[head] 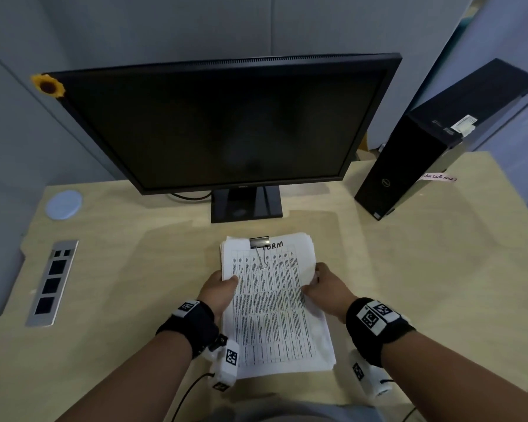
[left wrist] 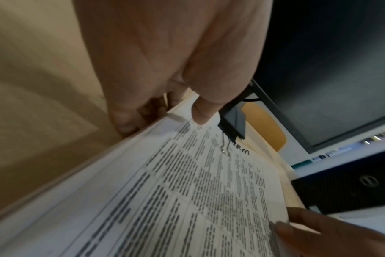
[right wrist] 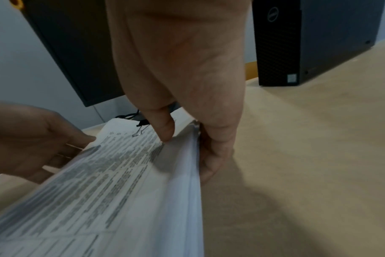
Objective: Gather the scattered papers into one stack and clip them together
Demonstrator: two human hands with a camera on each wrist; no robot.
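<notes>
Lighting: dim, soft, cool; from overhead.
Shadows: broad and diffuse on the desk [head: 409, 269] around the papers [head: 272, 306].
Glare: none on the dark monitor [head: 226, 123].
Distortion: head view bows at its edges.
Blur: both wrist views are soft; printed text is smeared.

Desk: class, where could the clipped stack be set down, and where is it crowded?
Bare desk lies between right hand and computer tower, and between left hand and socket panel. Crowded: paper stack sits close before the monitor stand.
</notes>
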